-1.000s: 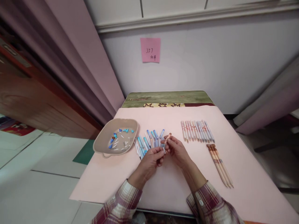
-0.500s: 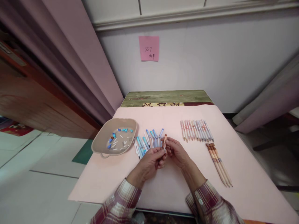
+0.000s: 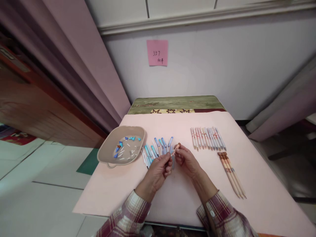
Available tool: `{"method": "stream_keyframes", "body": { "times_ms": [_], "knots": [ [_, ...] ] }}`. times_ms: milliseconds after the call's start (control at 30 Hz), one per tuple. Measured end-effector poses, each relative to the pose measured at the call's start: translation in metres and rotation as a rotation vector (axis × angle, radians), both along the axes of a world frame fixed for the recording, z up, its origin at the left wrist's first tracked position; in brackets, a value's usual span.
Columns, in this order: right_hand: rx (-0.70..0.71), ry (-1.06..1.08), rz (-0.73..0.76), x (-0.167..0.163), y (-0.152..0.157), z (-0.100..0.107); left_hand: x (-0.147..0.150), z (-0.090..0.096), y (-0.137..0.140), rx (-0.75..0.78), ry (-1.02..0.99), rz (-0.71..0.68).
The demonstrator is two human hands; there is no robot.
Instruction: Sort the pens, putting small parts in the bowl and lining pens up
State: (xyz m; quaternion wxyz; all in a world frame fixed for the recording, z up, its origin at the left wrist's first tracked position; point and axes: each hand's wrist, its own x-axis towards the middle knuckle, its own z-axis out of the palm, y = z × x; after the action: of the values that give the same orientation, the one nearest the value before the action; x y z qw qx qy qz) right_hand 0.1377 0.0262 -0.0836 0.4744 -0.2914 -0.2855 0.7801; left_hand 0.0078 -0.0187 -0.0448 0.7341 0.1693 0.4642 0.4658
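Note:
Between the thumb and fingers of my right hand (image 3: pixel 186 158) is a short pen part with a brown top (image 3: pixel 178 146), tilted up to the right. My left hand (image 3: pixel 160 167) is closed beside it, pinching the lower end of a pale, patterned piece (image 3: pixel 173 153) that runs between both hands. Its detail is too small to read, and the curled left fingers hide the rest. Just behind and left of my hands lies a loose bunch of blue and white pen parts (image 3: pixel 151 154), partly covered by the left hand.
A beige basin (image 3: pixel 103 149) at the left contains blue bits and small white sticks. Transparent pens (image 3: pixel 207 138) lie in a row at the right. Three brown-topped pens (image 3: pixel 231 174) lie closer to me on the pink tabletop (image 3: pixel 197 210). A pink note (image 3: pixel 157 52) hangs on the wall.
The brown-topped part has tipped from upright to leaning right. My fingertips have drawn slightly apart, and the left hand has turned a little.

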Motion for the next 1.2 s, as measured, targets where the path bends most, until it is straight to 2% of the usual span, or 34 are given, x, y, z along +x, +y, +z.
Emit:
{"method": "stream_keyframes", "body": {
  "times_ms": [333, 567, 800, 1033, 1200],
  "knots": [
    [-0.046, 0.012, 0.080, 0.000, -0.002, -0.005, -0.001, -0.007, -0.002, 0.048, 0.097, 0.064],
    [-0.103, 0.164, 0.081, 0.004, 0.000, 0.000, -0.007, -0.002, 0.002, -0.012, -0.116, 0.339],
    [-0.139, 0.235, 0.025, 0.002, -0.002, 0.005, -0.007, 0.002, 0.003, 0.069, -0.145, 0.330],
    [-0.084, 0.170, 0.082, 0.001, -0.002, 0.002, -0.007, 0.007, 0.001, 0.125, -0.037, 0.347],
    [-0.093, 0.111, 0.045, -0.001, -0.001, -0.002, -0.011, 0.007, 0.004, 0.142, 0.002, 0.377]
  ]
}}
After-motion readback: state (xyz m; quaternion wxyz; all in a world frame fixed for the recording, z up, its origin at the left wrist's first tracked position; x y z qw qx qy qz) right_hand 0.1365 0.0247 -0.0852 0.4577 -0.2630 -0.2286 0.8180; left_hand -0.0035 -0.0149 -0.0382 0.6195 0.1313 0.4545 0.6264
